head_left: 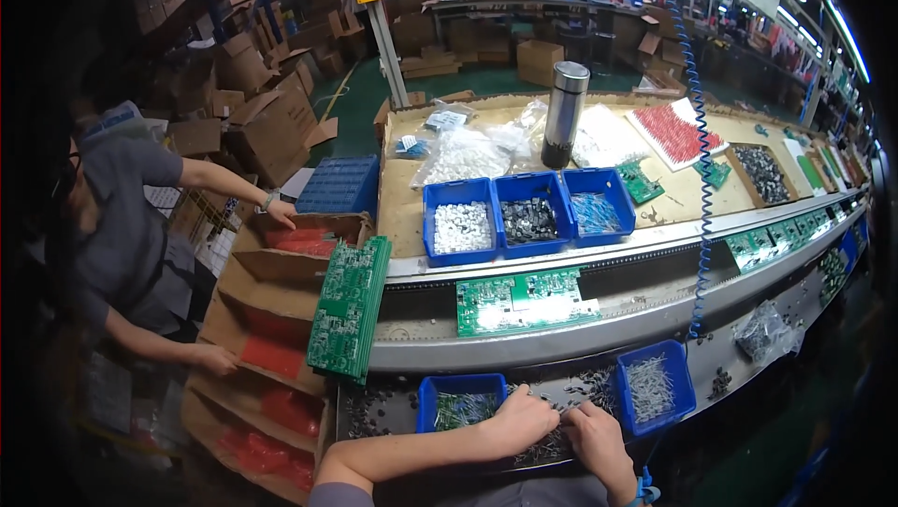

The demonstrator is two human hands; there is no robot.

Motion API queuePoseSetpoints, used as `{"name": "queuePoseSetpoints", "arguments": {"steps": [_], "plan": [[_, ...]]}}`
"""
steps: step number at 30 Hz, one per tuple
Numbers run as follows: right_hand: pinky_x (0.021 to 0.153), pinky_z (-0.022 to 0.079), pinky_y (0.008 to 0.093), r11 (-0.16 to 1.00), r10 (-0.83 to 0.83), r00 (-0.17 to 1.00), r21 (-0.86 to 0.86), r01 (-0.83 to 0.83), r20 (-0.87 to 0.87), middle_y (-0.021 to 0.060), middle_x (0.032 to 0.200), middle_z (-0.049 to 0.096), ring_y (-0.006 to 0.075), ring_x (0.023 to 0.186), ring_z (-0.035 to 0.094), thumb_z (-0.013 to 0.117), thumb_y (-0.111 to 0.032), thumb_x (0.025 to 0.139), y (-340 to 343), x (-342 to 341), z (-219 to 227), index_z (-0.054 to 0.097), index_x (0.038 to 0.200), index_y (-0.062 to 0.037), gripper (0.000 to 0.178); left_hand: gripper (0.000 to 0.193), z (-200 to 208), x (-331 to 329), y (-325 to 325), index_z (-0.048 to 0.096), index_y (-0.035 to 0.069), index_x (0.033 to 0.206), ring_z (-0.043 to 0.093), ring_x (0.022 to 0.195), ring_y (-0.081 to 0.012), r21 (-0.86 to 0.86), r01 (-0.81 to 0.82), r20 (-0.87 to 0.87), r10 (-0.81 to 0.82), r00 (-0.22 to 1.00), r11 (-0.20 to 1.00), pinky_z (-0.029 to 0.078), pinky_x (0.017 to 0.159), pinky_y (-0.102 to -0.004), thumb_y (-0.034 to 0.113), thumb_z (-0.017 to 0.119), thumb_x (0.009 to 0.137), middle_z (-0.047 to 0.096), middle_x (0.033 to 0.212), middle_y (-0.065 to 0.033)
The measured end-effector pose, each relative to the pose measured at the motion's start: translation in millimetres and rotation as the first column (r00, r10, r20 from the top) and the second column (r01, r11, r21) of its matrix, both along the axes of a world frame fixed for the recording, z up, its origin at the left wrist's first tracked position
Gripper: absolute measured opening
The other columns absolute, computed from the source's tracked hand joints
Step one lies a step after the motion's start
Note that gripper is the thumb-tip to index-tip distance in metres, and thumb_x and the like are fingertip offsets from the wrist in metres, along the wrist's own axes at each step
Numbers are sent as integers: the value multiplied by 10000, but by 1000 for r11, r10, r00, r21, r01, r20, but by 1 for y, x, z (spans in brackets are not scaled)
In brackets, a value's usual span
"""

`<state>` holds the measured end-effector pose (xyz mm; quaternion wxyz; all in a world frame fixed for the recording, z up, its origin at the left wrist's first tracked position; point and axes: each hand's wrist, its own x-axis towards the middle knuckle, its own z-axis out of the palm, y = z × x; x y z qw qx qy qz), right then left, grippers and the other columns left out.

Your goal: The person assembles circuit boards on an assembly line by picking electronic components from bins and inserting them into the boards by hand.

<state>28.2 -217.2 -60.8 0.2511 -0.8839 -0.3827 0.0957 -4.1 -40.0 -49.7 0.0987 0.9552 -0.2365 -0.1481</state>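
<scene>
My left hand point(524, 419) is closed, fingertips down, over small wire-legged components point(543, 449) strewn on the dark metal ledge. Right beside it, my right hand point(593, 436) is also closed, with thumb and fingers pinched together; a blue band point(646, 488) circles that wrist. Whatever either hand pinches is too small or hidden. Just left of my hands stands a blue bin point(460, 383) of green and pale leaded parts, partly behind my left forearm. To their right is another blue bin point(687, 389) full of silvery wire-legged parts.
Green circuit boards point(524, 302) lie on the rail ahead; a board stack point(348, 311) stands left. Beyond are three blue bins point(533, 212) and a steel flask point(567, 114). A coiled blue cord point(705, 217) hangs at right. A co-worker point(140, 236) reaches into the cardboard compartments point(271, 306).
</scene>
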Motion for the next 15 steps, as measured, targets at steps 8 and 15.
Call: {"name": "queuePoseSetpoints", "arguments": {"steps": [8, 15], "plan": [[637, 485, 386, 969, -104, 991, 217, 120, -86, 106, 772, 568, 298, 744, 587, 631, -30, 726, 1, 0, 2, 629, 824, -63, 103, 153, 4, 0, 4, 551, 65, 843, 576, 833, -223, -181, -21, 213, 60, 975, 983, 428, 685, -337, 72, 610, 702, 553, 853, -50], [644, 484, 370, 954, -54, 998, 294, 58, -21, 96, 847, 618, 293, 738, 587, 635, -13, 722, 1, 2, -2, 636, 848, -55, 132, 104, 24, 16, 34, 578, 61, 842, 576, 824, -301, -467, -121, 110, 193, 975, 876, 485, 707, -389, 83, 600, 743, 555, 817, -114]]}}
